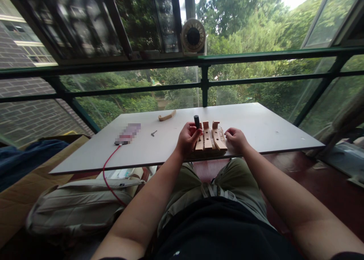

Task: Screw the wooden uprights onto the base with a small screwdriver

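Upright in my left hand is a screwdriver with a black cylindrical handle; its shaft and tip are mostly hidden by my fingers. It stands over the leftmost of several curved wooden pieces, which lie side by side at the table's near edge. Each piece has dark holes and a hooked far end. Rough pale material shows beneath and beside them. My right hand is curled closed just right of the wood, its knuckles on the tabletop. Whatever its fingers may pinch is too small to make out.
Farther back on the white table lies another curved wooden piece. Small screws rest left of my hands. A blurred phone-like device trails a red cable over the near edge. A round fan stands by the green railing.
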{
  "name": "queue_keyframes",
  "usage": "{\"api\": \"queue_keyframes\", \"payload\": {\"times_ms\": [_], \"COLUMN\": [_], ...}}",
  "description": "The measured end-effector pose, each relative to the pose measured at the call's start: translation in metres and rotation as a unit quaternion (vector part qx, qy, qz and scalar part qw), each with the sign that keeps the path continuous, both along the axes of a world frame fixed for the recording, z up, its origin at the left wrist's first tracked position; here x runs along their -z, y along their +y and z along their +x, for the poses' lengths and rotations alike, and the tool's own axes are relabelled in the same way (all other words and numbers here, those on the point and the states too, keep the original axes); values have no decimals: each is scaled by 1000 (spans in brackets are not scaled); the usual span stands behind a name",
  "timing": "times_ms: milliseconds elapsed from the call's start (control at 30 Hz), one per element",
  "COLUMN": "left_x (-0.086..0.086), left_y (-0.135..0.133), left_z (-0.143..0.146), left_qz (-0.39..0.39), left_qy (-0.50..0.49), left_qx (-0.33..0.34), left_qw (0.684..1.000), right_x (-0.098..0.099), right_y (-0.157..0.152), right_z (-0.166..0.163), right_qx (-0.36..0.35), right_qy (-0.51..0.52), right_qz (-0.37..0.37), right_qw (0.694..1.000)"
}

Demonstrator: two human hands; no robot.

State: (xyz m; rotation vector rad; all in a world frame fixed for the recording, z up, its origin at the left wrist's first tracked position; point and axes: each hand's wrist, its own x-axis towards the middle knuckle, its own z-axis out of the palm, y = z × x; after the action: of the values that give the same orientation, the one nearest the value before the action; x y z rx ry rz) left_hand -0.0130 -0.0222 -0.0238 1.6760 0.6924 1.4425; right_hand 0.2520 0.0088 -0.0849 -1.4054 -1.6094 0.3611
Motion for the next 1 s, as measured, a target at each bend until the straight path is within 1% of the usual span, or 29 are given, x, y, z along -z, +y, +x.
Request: {"api": "queue_keyframes", "payload": {"times_ms": [200,300,500,733,1000], "left_x": [2,3,1,3,4], "left_y": [3,4,2,3,3], "left_z": [0,0,0,1,0], "left_qz": [11,5,6,2,4], "left_qy": [-4,-8,6,17,6], "left_qx": [6,9,18,36,20], "left_qw": [1000,1000,1000,999,1000], "right_x": [1,1,2,0,2], "right_y": [0,1,2,0,2], "right_z": [0,0,0,0,1], "right_qx": [3,5,3,4,-1], "right_qy": [-1,-3,-4,-4,0], "right_qz": [-1,-5,0,0,-2], "right_qw": [1000,1000,1000,1000,1000]}}
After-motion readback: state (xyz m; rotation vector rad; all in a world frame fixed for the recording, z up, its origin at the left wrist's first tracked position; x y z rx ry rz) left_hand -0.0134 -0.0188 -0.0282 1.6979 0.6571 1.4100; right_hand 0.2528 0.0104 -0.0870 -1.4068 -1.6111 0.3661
